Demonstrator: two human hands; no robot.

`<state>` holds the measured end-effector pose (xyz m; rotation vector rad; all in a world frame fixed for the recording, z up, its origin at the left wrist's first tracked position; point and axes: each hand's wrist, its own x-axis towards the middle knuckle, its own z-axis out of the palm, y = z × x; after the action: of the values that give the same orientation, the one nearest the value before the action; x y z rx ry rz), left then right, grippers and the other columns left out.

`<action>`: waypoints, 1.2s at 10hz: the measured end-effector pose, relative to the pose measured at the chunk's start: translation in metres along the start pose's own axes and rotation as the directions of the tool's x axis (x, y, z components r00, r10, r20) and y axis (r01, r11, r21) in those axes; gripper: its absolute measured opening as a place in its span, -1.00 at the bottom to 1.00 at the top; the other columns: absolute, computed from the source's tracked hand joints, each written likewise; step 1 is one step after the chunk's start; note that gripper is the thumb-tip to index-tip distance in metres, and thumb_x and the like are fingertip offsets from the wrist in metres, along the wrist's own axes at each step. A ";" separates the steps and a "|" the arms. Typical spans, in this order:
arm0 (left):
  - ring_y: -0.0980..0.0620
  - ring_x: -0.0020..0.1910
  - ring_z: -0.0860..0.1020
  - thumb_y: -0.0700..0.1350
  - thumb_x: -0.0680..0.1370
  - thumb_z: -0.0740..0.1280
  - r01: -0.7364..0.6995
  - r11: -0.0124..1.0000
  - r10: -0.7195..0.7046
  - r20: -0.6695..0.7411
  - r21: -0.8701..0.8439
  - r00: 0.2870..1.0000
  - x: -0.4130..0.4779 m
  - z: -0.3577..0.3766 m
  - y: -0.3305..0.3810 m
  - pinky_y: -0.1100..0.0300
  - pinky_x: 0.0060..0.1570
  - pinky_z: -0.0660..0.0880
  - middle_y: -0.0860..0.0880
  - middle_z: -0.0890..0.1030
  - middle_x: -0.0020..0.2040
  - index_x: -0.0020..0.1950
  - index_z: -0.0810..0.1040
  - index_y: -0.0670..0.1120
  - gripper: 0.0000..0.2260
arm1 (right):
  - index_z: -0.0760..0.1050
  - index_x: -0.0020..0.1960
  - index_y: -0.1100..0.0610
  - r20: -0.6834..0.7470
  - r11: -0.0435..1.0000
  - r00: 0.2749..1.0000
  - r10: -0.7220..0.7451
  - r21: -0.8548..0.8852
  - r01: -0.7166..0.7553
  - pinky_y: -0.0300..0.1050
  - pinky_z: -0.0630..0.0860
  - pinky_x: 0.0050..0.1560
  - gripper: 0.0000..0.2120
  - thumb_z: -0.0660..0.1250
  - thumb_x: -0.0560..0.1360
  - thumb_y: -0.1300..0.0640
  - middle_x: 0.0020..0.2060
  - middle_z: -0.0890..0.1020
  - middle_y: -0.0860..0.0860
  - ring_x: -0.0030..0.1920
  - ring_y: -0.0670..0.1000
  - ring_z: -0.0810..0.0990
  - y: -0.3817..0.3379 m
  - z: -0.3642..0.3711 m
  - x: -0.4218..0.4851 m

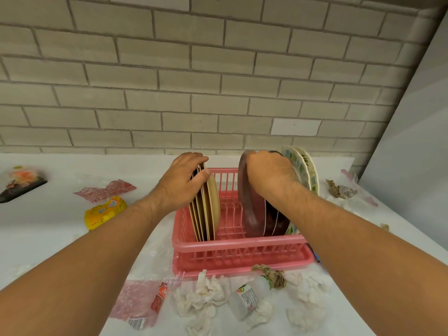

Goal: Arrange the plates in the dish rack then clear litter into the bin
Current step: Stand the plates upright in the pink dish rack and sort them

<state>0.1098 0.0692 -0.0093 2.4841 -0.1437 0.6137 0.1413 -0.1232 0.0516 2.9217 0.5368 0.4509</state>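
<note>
Kitchen: brick wall [169,81]; white table [48,226]; pink dish rack [240,248] of upright plates [211,207].

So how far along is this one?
Plates look nearly done: all visible ones stand upright in the pink rack. In hand: the left hand grips the tan plates, the right hand grips the dark red plates beside the patterned plates. Remaining: litter on the counter, such as the yellow wrapper, tissues and bottle. No bin shows.

Bright, even light with only faint shadows — wide-angle view bends the brick wall [169,69] lines, edges slightly soft.
</note>
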 end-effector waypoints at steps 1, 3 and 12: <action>0.04 0.45 0.23 0.04 0.64 0.14 0.004 1.000 -0.004 -0.001 -0.002 1.000 -0.001 0.000 0.000 0.00 0.44 0.20 0.00 0.36 0.44 0.45 0.35 -0.03 -0.61 | 0.45 0.21 0.19 -0.012 0.998 0.999 0.030 0.057 -0.029 -0.05 0.43 -0.18 -0.69 0.25 0.49 0.37 -0.04 0.61 0.11 -0.07 0.12 0.58 0.003 0.001 0.000; 0.05 0.45 0.22 0.04 0.64 0.13 0.007 1.000 -0.007 -0.002 -0.002 1.000 -0.001 -0.001 0.003 0.00 0.45 0.19 0.00 0.36 0.44 0.45 0.35 -0.03 -0.61 | 0.43 0.19 0.17 0.017 0.985 0.998 0.054 0.164 -0.056 -0.05 0.49 -0.22 -0.73 0.22 0.51 0.32 -0.05 0.59 0.11 -0.16 0.09 0.50 0.014 -0.007 -0.004; 0.10 0.45 0.17 -0.01 0.66 0.07 0.007 1.000 -0.006 0.023 -0.025 1.000 0.005 0.004 0.000 0.15 0.43 0.11 0.04 0.31 0.43 0.45 0.36 0.07 -0.65 | 0.54 0.22 0.07 -0.065 0.766 0.984 -0.168 0.619 0.172 -0.09 0.56 -0.01 -0.66 0.22 0.57 -0.09 -0.12 0.66 -0.04 -0.11 -0.06 0.59 -0.008 -0.006 -0.033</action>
<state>0.1154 0.0666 -0.0102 2.4670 -0.1513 0.5775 0.1080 -0.1276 0.0468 3.4352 1.1418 0.2940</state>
